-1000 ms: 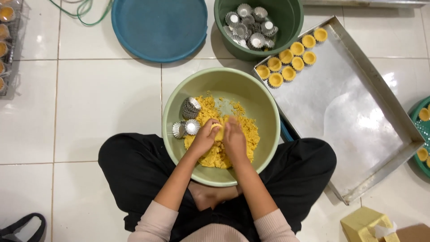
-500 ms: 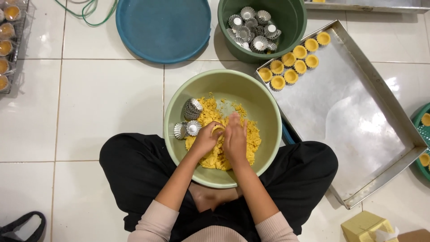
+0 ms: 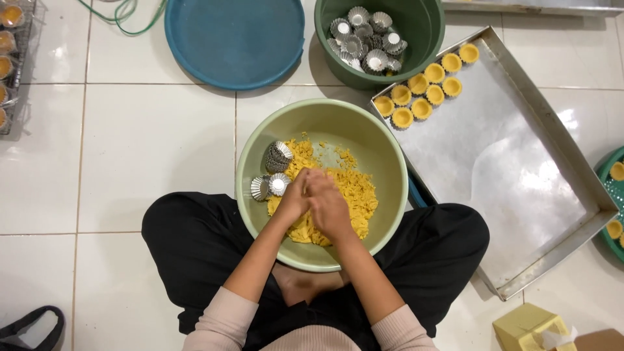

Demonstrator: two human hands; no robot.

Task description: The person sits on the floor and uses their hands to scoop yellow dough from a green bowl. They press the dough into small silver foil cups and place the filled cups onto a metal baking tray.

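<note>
A pale green bowl (image 3: 325,112) stands on the floor between my crossed legs and holds crumbly yellow dough (image 3: 359,192). My left hand (image 3: 294,195) and my right hand (image 3: 329,207) are pressed together over the dough, fingers closed around a small lump that is mostly hidden. At the bowl's left side lies a short stack of fluted metal tart tins (image 3: 278,156), with two single tins (image 3: 268,186) just below it, close to my left hand.
A dark green bowl (image 3: 426,45) of empty tins (image 3: 367,39) is at the back. A metal tray (image 3: 520,175) on the right carries several dough-lined shells (image 3: 426,88). A blue basin (image 3: 234,39), a wire rack (image 3: 13,62), a yellow box (image 3: 530,328) and a teal plate (image 3: 611,201) stand around.
Both hands stay joined over the dough, with only small shifts of the fingers. The view has drifted slightly.
</note>
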